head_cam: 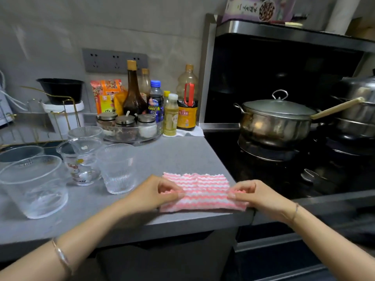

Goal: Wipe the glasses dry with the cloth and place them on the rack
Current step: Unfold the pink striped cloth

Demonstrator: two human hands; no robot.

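Head view shows both hands at a pink-and-white wavy-striped cloth (199, 191) lying flat on the grey stone countertop (182, 155), near its front edge. The left hand (154, 191) pinches the cloth's left side between curled fingers and thumb. The right hand (255, 196) pinches the right side the same way. Several clear glasses stand to the left, among them a ribbed clear tumbler (117, 169), closest to the cloth, and a cartoon-printed glass (83, 163) just behind it. A thin gold wire rack (67, 110) stands further back. The step looks like taking up the cloth. It is best gathered into one hand so the other is free to lift the ribbed tumbler, with the cloth worked well inside the grooved wall.
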